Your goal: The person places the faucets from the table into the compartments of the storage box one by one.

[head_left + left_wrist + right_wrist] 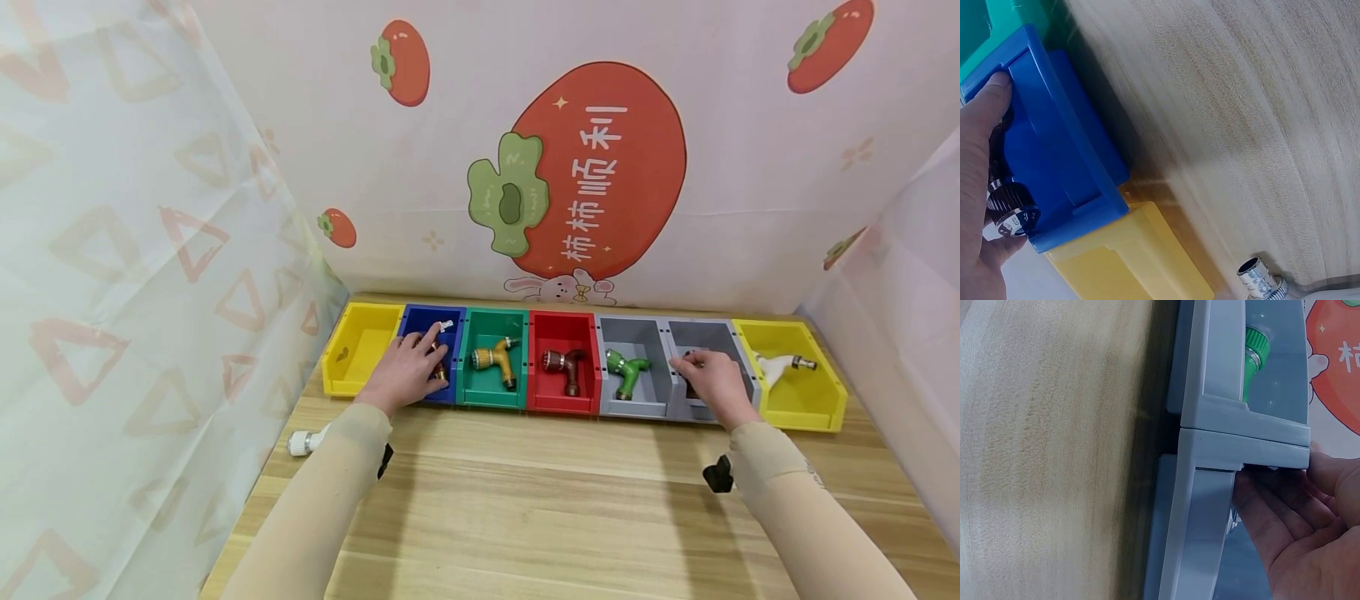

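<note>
My left hand [405, 371] reaches over the blue bin [1054, 144], its thumb touching the bin's wall. Beneath the palm lies a dark bronze tap [1000, 162] with a ridged knob; the hand hides part of it. At the other end of the row, my right hand [712, 379] pinches the side wall of the second grey bin [1210, 450], with the thumb over the rim and the fingers inside. A dark object [693, 358] in that bin is mostly hidden by the hand.
Between the hands, a yellow tap [491, 360], a brown tap [566, 367] and a green tap [628, 371] lie in their bins. A white tap [783, 365] sits in the right yellow bin [798, 408]. Another white tap [302, 442] lies on the table by the left forearm.
</note>
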Available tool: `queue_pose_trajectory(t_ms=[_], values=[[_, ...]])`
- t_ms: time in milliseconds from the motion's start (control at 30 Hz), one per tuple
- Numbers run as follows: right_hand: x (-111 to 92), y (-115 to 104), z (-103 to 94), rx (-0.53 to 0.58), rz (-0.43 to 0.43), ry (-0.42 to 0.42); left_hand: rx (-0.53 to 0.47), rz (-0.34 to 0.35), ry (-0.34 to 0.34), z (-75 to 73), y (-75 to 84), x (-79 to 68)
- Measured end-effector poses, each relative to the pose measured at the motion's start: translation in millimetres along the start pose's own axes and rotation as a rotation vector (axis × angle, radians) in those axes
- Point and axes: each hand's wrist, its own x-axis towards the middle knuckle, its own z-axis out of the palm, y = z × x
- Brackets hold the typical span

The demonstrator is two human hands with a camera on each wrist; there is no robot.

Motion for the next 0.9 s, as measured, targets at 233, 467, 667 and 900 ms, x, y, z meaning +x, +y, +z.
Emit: queue_pose_trajectory(t_ms=[233, 467, 667, 900], values=[[0, 0, 0.1, -0.005, -0.008, 0.009, -0.039, 0.004, 0.010, 0.9, -0.5, -3.0], [0, 0, -1.9, 0.001, 0.002, 0.006, -0.066, 0.009, 0.016, -0.1, -1.7, -16.4], [0, -1, -0.5, 0.003, 0.011, -0.001, -0.096, -0.040, -0.009, -6.2, -5.9, -44.2], [-1, -1, -0.3, 0.011, 0.017, -0.007, -0.130, -0.092, -0.001, -8.0, -20.7, -85.7]])
